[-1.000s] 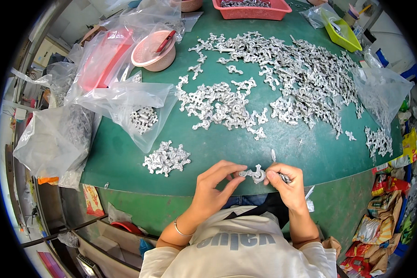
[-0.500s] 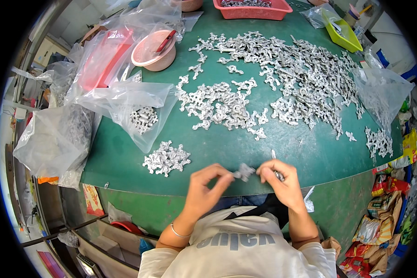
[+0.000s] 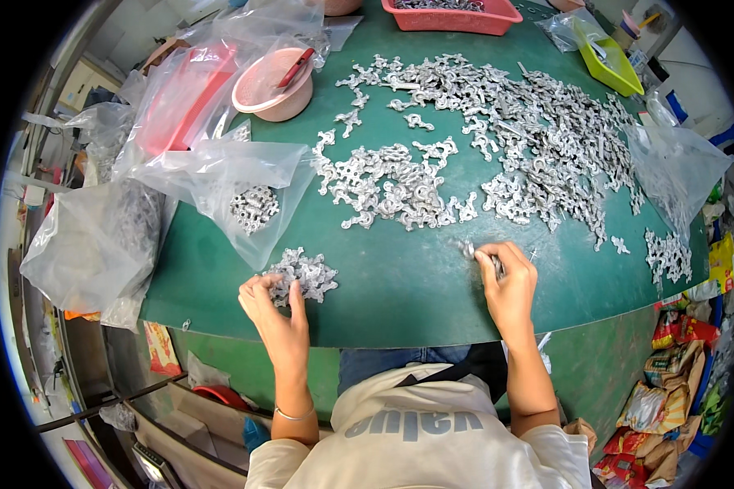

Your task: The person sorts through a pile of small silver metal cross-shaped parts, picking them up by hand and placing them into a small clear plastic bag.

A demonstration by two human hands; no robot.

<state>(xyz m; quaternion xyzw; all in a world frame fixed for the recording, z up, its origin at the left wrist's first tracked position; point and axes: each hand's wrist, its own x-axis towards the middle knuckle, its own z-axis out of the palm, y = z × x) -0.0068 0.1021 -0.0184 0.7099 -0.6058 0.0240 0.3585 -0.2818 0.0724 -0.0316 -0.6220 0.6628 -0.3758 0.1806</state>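
Note:
Small silver cast-metal parts with rounded lobes lie in heaps on the green table. My left hand (image 3: 277,314) is at a small pile of these parts (image 3: 310,275) on the near left. Its thumb and fingers are apart around the pile's near edge, and I see nothing gripped between them. Over the table right of centre, my right hand (image 3: 507,285) is closed, thumb against fingers. A small silver metal part (image 3: 466,248), blurred, sticks out from its fingertips. Whatever else lies inside that palm is mostly hidden.
A middle heap (image 3: 391,183) and a larger heap (image 3: 546,147) spread beyond my hands. Clear plastic bags (image 3: 90,248) crowd the left, beside a pink bowl (image 3: 253,90) with a red-handled tool (image 3: 295,68). A pink tray (image 3: 457,22) and a yellow-green tray (image 3: 612,69) stand at the back.
My left hand has moved left from the table's front edge to the small pile, without the part that was near its fingertips. My right hand has moved forward and slightly right.

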